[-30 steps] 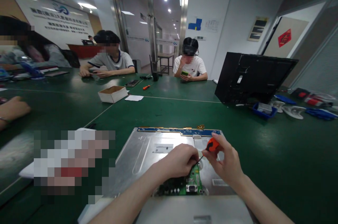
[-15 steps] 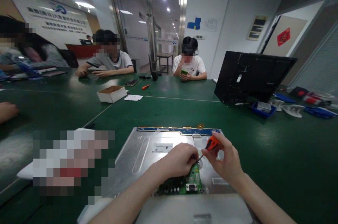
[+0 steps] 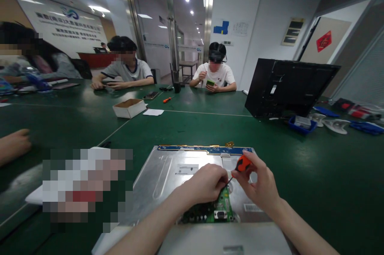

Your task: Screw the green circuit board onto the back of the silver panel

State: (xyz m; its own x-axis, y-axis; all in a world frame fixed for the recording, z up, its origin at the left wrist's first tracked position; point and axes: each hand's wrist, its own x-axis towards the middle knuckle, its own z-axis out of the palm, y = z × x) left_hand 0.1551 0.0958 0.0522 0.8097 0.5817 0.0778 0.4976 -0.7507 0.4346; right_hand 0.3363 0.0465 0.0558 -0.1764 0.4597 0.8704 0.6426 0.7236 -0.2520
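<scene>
Pinching screwdriver point(image 3: 243, 163) at far edge of circuit board point(image 3: 227, 202), my right hand point(image 3: 264, 186); left hand point(image 3: 208, 183) curled there, hold unclear. Board in place, fastening unclear.

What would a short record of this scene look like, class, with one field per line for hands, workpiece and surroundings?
Right hand: holds orange-and-black screwdriver
Left hand: fingers by the screwdriver's tip; grip hidden
Under the hands: green circuit board on flat silver metal panel
Panel's far edge: narrow blue circuit strip
Beyond, left: open white cardboard box
Beyond, right: large black plastic screen housing
Surface: green tabletop
</scene>
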